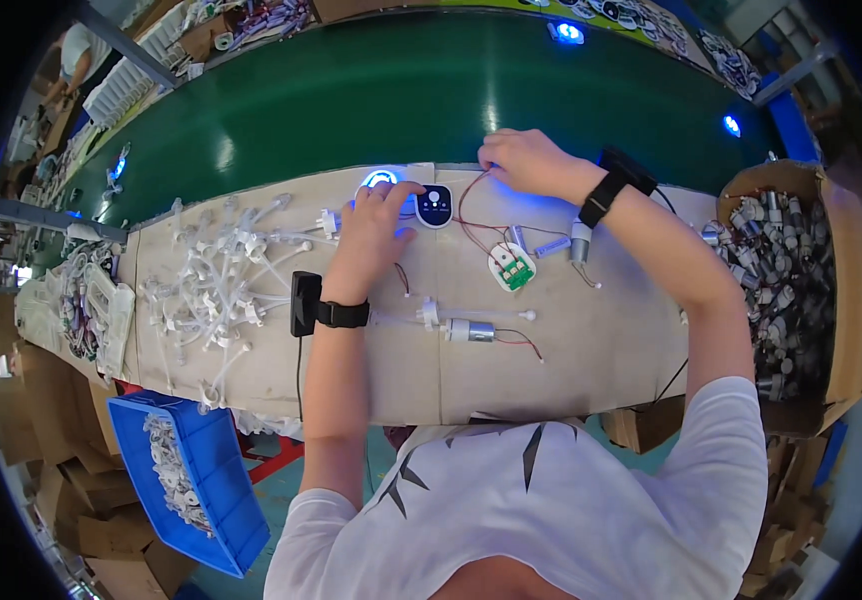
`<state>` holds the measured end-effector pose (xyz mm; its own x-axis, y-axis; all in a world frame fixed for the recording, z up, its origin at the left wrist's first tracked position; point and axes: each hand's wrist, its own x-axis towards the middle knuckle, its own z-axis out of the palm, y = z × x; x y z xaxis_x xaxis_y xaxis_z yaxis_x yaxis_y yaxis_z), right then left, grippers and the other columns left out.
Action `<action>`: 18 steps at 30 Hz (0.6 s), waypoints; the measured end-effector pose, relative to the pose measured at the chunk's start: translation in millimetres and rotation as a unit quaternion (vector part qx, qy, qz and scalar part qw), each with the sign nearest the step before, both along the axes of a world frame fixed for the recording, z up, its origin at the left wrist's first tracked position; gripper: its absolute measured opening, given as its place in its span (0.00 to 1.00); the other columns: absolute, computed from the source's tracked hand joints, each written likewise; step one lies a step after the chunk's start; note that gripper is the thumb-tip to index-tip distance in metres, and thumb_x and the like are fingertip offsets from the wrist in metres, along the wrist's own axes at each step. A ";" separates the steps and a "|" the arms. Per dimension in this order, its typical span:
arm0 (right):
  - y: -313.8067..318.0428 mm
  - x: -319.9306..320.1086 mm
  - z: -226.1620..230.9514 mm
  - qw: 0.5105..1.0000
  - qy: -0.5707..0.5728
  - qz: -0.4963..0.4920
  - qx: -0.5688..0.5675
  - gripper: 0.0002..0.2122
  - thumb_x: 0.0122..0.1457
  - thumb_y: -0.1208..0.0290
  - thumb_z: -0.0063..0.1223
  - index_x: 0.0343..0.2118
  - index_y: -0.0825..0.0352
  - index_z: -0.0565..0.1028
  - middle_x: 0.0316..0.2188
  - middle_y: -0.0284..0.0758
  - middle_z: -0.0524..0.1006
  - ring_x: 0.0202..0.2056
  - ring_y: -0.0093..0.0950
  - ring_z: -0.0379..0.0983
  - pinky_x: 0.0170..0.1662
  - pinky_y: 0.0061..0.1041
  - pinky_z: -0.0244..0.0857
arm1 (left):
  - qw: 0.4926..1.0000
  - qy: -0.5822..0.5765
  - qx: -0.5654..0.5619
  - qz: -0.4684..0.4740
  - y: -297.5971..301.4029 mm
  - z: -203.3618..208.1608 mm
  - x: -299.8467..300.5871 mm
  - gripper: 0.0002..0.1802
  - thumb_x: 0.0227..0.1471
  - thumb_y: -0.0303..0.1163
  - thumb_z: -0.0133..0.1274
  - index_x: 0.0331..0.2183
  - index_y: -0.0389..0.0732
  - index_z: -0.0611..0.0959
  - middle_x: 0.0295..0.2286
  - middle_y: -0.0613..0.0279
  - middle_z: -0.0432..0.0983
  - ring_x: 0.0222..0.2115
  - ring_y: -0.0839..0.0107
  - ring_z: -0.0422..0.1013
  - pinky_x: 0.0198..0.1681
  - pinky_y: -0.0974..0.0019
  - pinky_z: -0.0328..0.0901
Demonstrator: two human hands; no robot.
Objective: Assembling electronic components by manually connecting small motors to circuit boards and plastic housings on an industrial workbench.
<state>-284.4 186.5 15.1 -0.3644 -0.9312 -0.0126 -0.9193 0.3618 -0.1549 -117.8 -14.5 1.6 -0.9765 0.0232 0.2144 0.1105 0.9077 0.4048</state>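
Observation:
My left hand (pixel 373 225) reaches over the cardboard-covered bench with its fingers stretched and spread. Its fingertips touch a small round piece glowing blue (pixel 383 178) and the edge of a black-and-white button panel (pixel 435 206). My right hand (pixel 534 160) is closed in a pinch on a thin red wire (pixel 467 192) near the bench's far edge. From there the wire runs down to a white housing with a green circuit board (pixel 513 270). Beside that board lie a small battery-like cylinder (pixel 553 247) and a silver motor (pixel 580 243). Closer to me rests another motor (pixel 471 331) with wires.
Clear plastic tube parts (pixel 226 270) are heaped on the left. A cardboard box (pixel 851 300) of small motors stands right. Below the bench at left hangs a blue bin (pixel 226 480) of white parts. Beyond the bench runs a green conveyor belt (pixel 351 110) carrying lit blue pieces (pixel 568 34).

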 end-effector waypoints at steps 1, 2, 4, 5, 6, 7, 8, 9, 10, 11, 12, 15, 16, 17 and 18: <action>3.8 3.1 4.3 1.000 -0.001 0.001 -0.003 0.06 0.48 0.75 0.48 0.30 0.64 0.74 0.30 0.33 0.72 0.39 0.33 0.68 0.37 0.32 0.66 | 0.999 0.003 0.031 0.007 0.1 -0.7 3.9 0.25 0.34 0.28 0.61 0.40 0.52 0.75 0.38 0.61 0.71 0.43 0.60 0.65 0.45 0.51 0.59; 10.7 6.4 9.1 1.000 0.008 -0.001 -0.012 0.04 0.48 0.75 0.48 0.27 0.65 0.74 0.28 0.33 0.72 0.38 0.33 0.68 0.37 0.32 0.66 | 1.000 0.002 0.029 0.007 -0.6 -2.3 4.0 0.25 0.34 0.28 0.61 0.40 0.52 0.75 0.38 0.61 0.71 0.43 0.60 0.65 0.45 0.51 0.59; 20.9 16.9 29.0 0.999 0.004 0.017 -0.033 0.03 0.49 0.74 0.48 0.26 0.66 0.72 0.27 0.35 0.73 0.35 0.34 0.69 0.36 0.30 0.65 | 0.998 0.054 -0.041 0.018 -4.0 -5.4 -0.8 0.23 0.36 0.29 0.61 0.40 0.50 0.75 0.33 0.62 0.74 0.40 0.61 0.67 0.45 0.50 0.57; 25.4 24.4 43.7 0.999 0.003 0.018 -0.033 0.03 0.49 0.74 0.48 0.26 0.66 0.72 0.27 0.35 0.73 0.35 0.34 0.69 0.36 0.30 0.65 | 0.998 0.053 -0.040 0.020 -4.1 -7.0 -1.3 0.23 0.36 0.29 0.61 0.40 0.50 0.75 0.33 0.62 0.74 0.40 0.61 0.67 0.45 0.50 0.57; 29.6 31.9 58.3 0.995 -0.089 -0.006 -0.047 0.03 0.51 0.73 0.48 0.27 0.66 0.71 0.28 0.34 0.72 0.34 0.32 0.69 0.37 0.27 0.64 | 0.998 0.047 -0.031 0.028 -4.0 -8.5 -1.6 0.20 0.37 0.30 0.60 0.37 0.49 0.77 0.29 0.63 0.75 0.37 0.61 0.68 0.45 0.50 0.57; 36.5 38.7 72.6 0.981 -0.179 -0.032 -0.062 0.03 0.53 0.73 0.48 0.29 0.66 0.70 0.28 0.34 0.71 0.32 0.29 0.68 0.37 0.25 0.63 | 0.998 0.042 -0.021 0.034 -2.3 -8.5 -2.9 0.16 0.39 0.31 0.60 0.35 0.48 0.78 0.26 0.64 0.75 0.35 0.62 0.69 0.45 0.50 0.56; 44.5 43.4 82.3 0.981 -0.179 -0.034 -0.062 0.03 0.53 0.73 0.48 0.29 0.66 0.70 0.28 0.34 0.71 0.32 0.29 0.68 0.37 0.25 0.63 | 0.998 0.042 -0.021 0.032 -2.5 -11.4 -4.7 0.16 0.39 0.31 0.60 0.35 0.48 0.78 0.26 0.64 0.75 0.35 0.62 0.69 0.45 0.50 0.56; 53.8 46.9 90.7 0.943 -0.307 -0.034 -0.121 0.04 0.55 0.72 0.47 0.30 0.66 0.69 0.28 0.33 0.71 0.33 0.26 0.68 0.38 0.23 0.62 | 0.998 0.063 -0.015 0.026 -3.7 -15.0 -6.6 0.12 0.40 0.32 0.59 0.32 0.47 0.79 0.24 0.65 0.75 0.34 0.63 0.70 0.45 0.50 0.56; 62.4 51.0 100.3 0.886 -0.427 -0.035 -0.179 0.05 0.57 0.70 0.46 0.30 0.66 0.68 0.28 0.31 0.70 0.33 0.23 0.67 0.39 0.22 0.61 | 0.996 0.085 -0.008 0.017 -3.3 -15.7 -9.2 0.08 0.41 0.32 0.58 0.29 0.46 0.80 0.22 0.65 0.75 0.32 0.64 0.70 0.45 0.51 0.56; 67.3 54.5 107.9 0.885 -0.428 -0.036 -0.179 0.05 0.57 0.70 0.46 0.30 0.66 0.68 0.28 0.31 0.70 0.33 0.23 0.67 0.39 0.22 0.61 | 0.996 0.084 -0.008 0.016 -2.6 -15.6 -9.9 0.08 0.41 0.32 0.58 0.29 0.46 0.80 0.22 0.65 0.75 0.32 0.64 0.70 0.45 0.51 0.56; 71.8 58.1 115.8 0.854 -0.470 -0.020 -0.221 0.06 0.57 0.69 0.46 0.31 0.66 0.67 0.28 0.31 0.70 0.34 0.21 0.66 0.40 0.22 0.61 | 0.995 0.096 -0.021 0.022 -1.4 -14.9 -10.2 0.05 0.42 0.32 0.57 0.27 0.46 0.80 0.22 0.64 0.75 0.32 0.65 0.70 0.45 0.51 0.57; 86.8 71.2 136.0 0.801 -0.489 0.005 -0.345 0.08 0.57 0.67 0.44 0.33 0.67 0.66 0.24 0.33 0.69 0.34 0.24 0.66 0.45 0.25 0.61 | 0.992 0.122 -0.030 0.033 0.3 -19.1 -15.2 0.04 0.43 0.32 0.56 0.25 0.44 0.80 0.23 0.63 0.75 0.31 0.64 0.71 0.42 0.54 0.58; 90.6 71.4 143.7 0.775 -0.510 0.028 -0.373 0.08 0.58 0.67 0.43 0.34 0.67 0.66 0.25 0.34 0.69 0.34 0.26 0.67 0.46 0.27 0.61 | 0.989 0.137 -0.029 0.043 -0.8 -19.4 -19.0 0.04 0.43 0.32 0.55 0.25 0.43 0.80 0.23 0.62 0.75 0.29 0.64 0.71 0.40 0.56 0.60; 94.5 71.5 152.5 0.746 -0.530 0.051 -0.400 0.08 0.58 0.67 0.42 0.34 0.67 0.65 0.25 0.35 0.69 0.35 0.27 0.67 0.46 0.29 0.61 | 0.989 0.138 -0.029 0.040 -1.4 -19.6 -22.7 0.04 0.43 0.32 0.55 0.25 0.43 0.80 0.23 0.62 0.75 0.29 0.64 0.71 0.40 0.56 0.60; 104.4 64.2 155.1 0.752 -0.505 0.049 -0.420 0.09 0.60 0.67 0.40 0.37 0.68 0.66 0.28 0.37 0.69 0.34 0.29 0.67 0.47 0.31 0.61 | 0.991 0.125 -0.010 0.056 -1.8 -20.0 -26.6 0.04 0.43 0.31 0.55 0.25 0.42 0.79 0.23 0.62 0.75 0.29 0.63 0.72 0.37 0.58 0.62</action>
